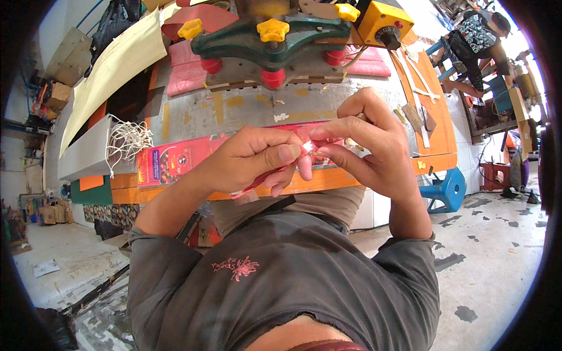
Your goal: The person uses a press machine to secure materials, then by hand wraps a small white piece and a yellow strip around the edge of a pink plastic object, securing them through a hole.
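Note:
Over the front edge of the workbench, my left hand [266,155] pinches a red plastic piece [260,179] between thumb and forefinger. Its lower, partly clear end hangs below my palm. My right hand [372,140] meets the left, with thumb and fingertips closed at a small bright white spot [308,146] on the red piece. Whether that spot is string or glare, I cannot tell; the fingers hide most of it. Beneath both hands lie flat red printed plastic packages [175,162]. To the left, a bundle of white strings [130,142] spills from a grey-white box [88,153].
At the back stands a dark green press frame [234,44] with yellow star knobs and red feet, beside a yellow control box [383,24]. Pink pads [186,70] lie under it. A blue stool [448,190] stands right of the bench. Another person [477,44] sits far right.

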`<state>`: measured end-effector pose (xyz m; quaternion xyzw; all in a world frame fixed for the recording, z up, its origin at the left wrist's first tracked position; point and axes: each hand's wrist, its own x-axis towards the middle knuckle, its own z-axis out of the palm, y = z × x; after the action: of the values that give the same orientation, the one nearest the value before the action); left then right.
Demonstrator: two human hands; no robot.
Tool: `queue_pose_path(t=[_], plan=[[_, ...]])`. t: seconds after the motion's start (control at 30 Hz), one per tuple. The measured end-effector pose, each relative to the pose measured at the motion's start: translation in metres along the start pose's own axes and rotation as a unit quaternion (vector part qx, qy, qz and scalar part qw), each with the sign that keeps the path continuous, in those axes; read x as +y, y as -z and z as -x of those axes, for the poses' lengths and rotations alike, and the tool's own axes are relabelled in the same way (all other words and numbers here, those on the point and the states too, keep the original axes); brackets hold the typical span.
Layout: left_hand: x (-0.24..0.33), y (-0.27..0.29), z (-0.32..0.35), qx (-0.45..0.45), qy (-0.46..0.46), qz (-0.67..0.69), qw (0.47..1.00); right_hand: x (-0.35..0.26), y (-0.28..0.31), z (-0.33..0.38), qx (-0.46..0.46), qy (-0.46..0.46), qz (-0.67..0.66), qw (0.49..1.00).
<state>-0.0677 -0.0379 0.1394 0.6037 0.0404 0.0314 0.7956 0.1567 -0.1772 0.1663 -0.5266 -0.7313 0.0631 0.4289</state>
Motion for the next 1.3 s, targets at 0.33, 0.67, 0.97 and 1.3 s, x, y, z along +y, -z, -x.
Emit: queue_pose_path(t=[0.33, 0.67, 0.97, 1.3], plan=[[0.0, 0.006, -0.001, -0.01, 0.043, 0.014, 0.999, -0.001, -0.002, 0.002, 0.001, 0.002, 0.001, 1.0], [-0.002, 0.013, -0.007, -0.02, 0.034, -0.233, 0.972, 0.008, -0.001, -0.001, -0.069, 0.024, 0.034, 0.997], [-0.015, 0.024, -0.011, -0.048, -0.082, -0.386, 0.917, 0.016, -0.004, 0.002, -0.124, -0.023, -0.012, 0.992], [-0.002, 0.019, -0.009, 0.011, -0.053, -0.519, 0.853, 0.019, -0.003, 0.004, -0.164, -0.058, -0.007, 0.985]])
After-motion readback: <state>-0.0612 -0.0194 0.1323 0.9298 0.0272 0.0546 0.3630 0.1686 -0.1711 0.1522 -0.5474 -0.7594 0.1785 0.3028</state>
